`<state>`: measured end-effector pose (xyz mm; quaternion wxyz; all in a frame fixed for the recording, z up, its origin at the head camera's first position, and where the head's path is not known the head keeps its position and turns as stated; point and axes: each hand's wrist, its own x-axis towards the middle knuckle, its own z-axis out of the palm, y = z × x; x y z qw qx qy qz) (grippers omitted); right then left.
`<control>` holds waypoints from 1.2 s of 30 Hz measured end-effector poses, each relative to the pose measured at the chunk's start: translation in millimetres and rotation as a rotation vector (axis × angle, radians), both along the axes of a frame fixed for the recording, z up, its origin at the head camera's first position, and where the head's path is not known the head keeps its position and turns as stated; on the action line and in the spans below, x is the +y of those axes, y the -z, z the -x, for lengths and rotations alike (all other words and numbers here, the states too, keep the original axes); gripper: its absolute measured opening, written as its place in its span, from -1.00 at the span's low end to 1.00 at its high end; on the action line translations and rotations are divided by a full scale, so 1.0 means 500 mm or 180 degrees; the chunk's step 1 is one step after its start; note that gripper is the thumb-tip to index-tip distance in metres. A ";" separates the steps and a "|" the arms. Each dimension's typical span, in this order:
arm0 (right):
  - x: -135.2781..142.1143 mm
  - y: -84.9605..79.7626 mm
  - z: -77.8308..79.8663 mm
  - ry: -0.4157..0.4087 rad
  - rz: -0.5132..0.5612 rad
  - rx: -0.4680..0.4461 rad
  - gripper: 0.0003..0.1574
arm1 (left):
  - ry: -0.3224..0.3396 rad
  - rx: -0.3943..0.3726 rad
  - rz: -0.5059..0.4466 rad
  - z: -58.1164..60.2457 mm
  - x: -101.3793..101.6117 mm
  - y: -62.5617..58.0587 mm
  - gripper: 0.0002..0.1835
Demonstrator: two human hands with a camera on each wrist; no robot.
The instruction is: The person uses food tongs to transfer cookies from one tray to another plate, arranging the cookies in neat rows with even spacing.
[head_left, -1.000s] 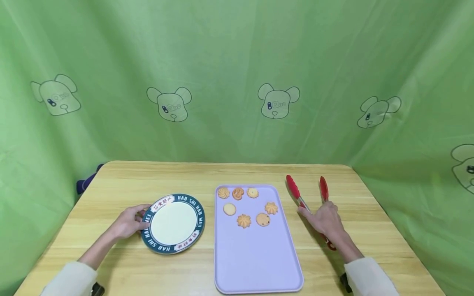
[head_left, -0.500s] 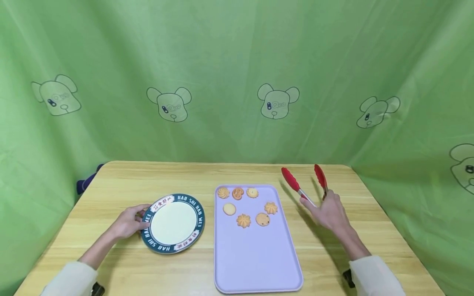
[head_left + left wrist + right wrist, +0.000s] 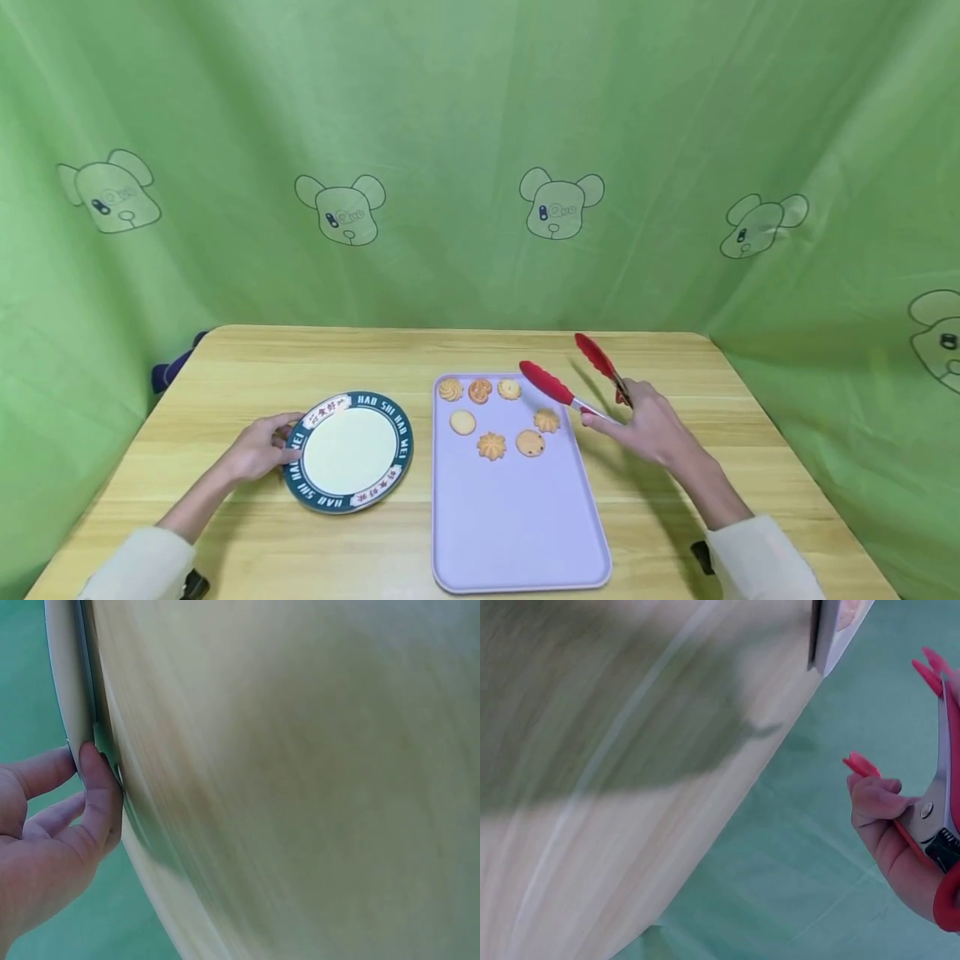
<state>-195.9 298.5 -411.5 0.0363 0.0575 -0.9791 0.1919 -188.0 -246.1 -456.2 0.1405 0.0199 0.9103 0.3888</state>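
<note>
My left hand (image 3: 258, 450) pinches the left rim of a round plate (image 3: 401, 446), white with a dark green lettered border; the left wrist view shows thumb and fingers on either side of the plate's edge (image 3: 71, 675). My right hand (image 3: 648, 423) grips a pair of tongs (image 3: 551, 385) with red scalloped tips and metal arms. The tongs are spread apart, raised over the upper right of a lilac tray (image 3: 517, 525). One red tip overlaps the tray's far edge in the head view, beside a round cookie (image 3: 509, 389). In the right wrist view, fingers wrap the tongs' metal arms (image 3: 922, 814).
Several cookies lie in the tray's far half, among them a star-shaped cookie (image 3: 492, 446), a smooth oval cookie (image 3: 462, 422) and a speckled cookie (image 3: 530, 443). All stands on a wooden table (image 3: 300, 358), with a green curtain (image 3: 450, 283) behind and at both sides.
My right hand has lifted the tongs off the table and carried them left, from beside the tray to above its far right corner. The left hand and plate have stayed put.
</note>
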 end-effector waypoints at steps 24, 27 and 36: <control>-0.083 -0.003 -0.036 -0.0826 -0.0236 -0.0365 0.16 | -0.0037 0.0126 -0.0098 -0.003 -0.007 0.011 -0.33; -0.090 -0.003 -0.041 -0.0897 -0.0269 -0.0348 0.10 | -0.0045 0.0144 -0.0063 -0.002 -0.005 0.010 -0.34; -0.101 -0.004 -0.051 -0.0942 -0.0321 -0.0374 -0.04 | -0.0059 0.0142 0.0012 -0.002 -0.006 0.008 -0.34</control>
